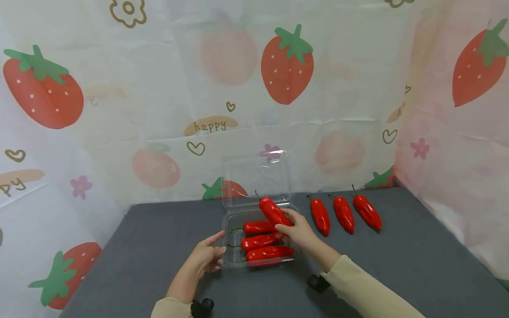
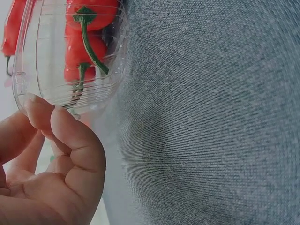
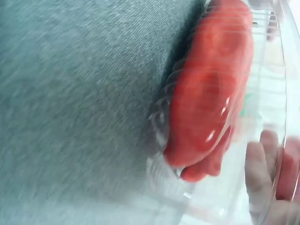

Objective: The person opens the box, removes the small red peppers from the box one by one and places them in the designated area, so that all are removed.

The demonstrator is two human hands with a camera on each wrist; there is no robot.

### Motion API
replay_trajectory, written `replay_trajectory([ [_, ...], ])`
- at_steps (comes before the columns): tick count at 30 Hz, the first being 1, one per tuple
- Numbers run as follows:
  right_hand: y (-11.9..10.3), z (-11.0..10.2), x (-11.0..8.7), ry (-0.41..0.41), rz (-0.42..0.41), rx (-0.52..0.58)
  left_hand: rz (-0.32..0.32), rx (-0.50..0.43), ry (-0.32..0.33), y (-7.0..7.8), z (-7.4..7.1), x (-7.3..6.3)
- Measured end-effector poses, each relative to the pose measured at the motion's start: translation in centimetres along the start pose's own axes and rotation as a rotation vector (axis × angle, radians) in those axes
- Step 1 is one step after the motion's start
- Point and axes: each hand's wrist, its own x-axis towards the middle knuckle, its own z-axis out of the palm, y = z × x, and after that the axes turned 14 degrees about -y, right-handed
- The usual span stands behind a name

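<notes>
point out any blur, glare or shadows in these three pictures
Head view: mostly crisp, with small bright glints on the red peppers and the clear lid; left wrist view: a soft dark shadow on the gray cloth; right wrist view: the blurriest, smearing the right hand, with its right side washed out pale.

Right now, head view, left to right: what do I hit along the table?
Left hand's fingers → clear plastic box → first loose red pepper → second loose red pepper → third loose red pepper.
</notes>
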Motion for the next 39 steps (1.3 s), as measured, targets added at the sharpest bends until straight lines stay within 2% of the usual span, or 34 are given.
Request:
replay_trajectory([
  [9, -1.1, -0.8, -1.5, 0.010, 0.081, 0.141, 0.013, 0.000, -0.004, -0.1, -0.1, 0.0],
  [17, -1.8, -1.6, -2.4, -0.051, 0.083, 0.263, -0.004, 0.003, 0.001, -0.2, -0.1, 0.0],
  [23, -2.0, -2.4, -3.0, -0.094, 0.063, 0.311, -0.014, 0.003, 0.004, -0.1, 0.0, 0.0],
  [27, -2.1, -2.8, -3.3, -0.097, 0.069, 0.321, -0.013, 0.002, 0.001, -0.1, -0.1, -0.1],
  [34, -2.3, -3.3, -4.0, -0.025, 0.121, 0.269, -0.010, 0.001, -0.001, 0.0, -0.1, 0.0],
  [39, -2.6, -4.2, -4.4, -0.012, 0.111, 0.238, -0.009, 0.002, -0.004, 0.1, 0.0, -0.1],
])
